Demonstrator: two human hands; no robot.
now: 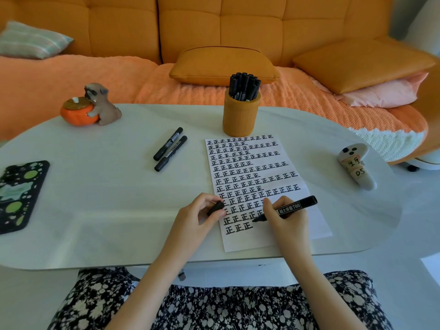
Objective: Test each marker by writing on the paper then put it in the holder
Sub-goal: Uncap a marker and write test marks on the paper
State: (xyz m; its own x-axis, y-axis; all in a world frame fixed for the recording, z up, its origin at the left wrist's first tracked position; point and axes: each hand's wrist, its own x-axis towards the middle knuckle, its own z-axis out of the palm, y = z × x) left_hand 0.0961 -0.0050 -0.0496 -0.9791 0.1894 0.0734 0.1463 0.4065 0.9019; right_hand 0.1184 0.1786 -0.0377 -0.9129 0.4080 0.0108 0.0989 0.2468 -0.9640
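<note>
Head view looks down on a black marker [289, 209] with a white label reading "超大容量700", grasped by the right hand [283, 216], whose grip is closed around the barrel; the marker's chisel tip touches the paper [319, 225] near its lower rows. Left hand [201, 214] rests on the paper's left edge with its grip closed around the black cap [216, 207]. That white sheet is covered in rows of the bold black character "正", the last row holding three of them, and it lies flat on the pale, smooth, round-ended counter [107, 206]. Just beyond the paper's far edge stands the holder [240, 115], an orange ribbed cylinder packed with upright black markers. Left of the paper, apart from it, two capped black markers [170, 148] lie side by side, with small white print too fine to read. Right of the paper lies a pale, rounded ghost-like figure [356, 164] with black dots and tags, one marked "DS". Far left of the paper sits a glossy dog figurine [101, 103] hugging an orange pumpkin-shaped pot, and a black case [19, 194] with green and white blotches. Behind the holder is an orange tufted sofa [190, 25] with cushions and a knitted throw.
</note>
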